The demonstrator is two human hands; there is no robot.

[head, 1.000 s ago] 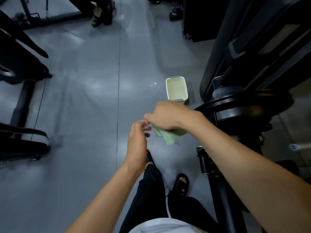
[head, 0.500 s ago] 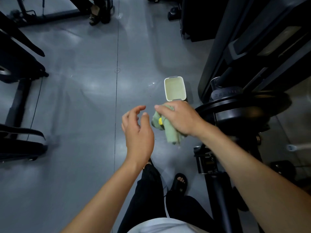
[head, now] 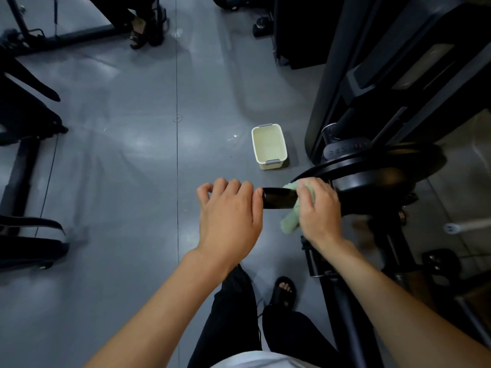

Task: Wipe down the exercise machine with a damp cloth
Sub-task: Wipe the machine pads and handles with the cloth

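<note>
Along the left edge of the floor stand the dark legs and frames of other gym machines, well apart from the work, so the broad grey stretch between them and the person is open room for stepping or swinging an arm. Toward the middle, the left hand hovers with its fingers loosely curled and holding nothing, its thumb side just beside, perhaps touching, the free end of the black handle; it looks placed to steady that end. The handle is hard, stiff and glossy, probably slick once wet, and fixed to the exercise machine, so it should not give under pressure. Beyond it on the floor, near the machine's base, sits a small cream tub, open-topped; whether it holds water cannot be told. The right hand grips the green cloth wrapped over the handle where it meets the round black housing, a loose tail hanging below. The cloth is soft, light and limp, best bunched in the palm so it follows the curve. To the right the machine's frame and post crowd close, leaving little room there; strokes are easier leftward, along the handle.
</note>
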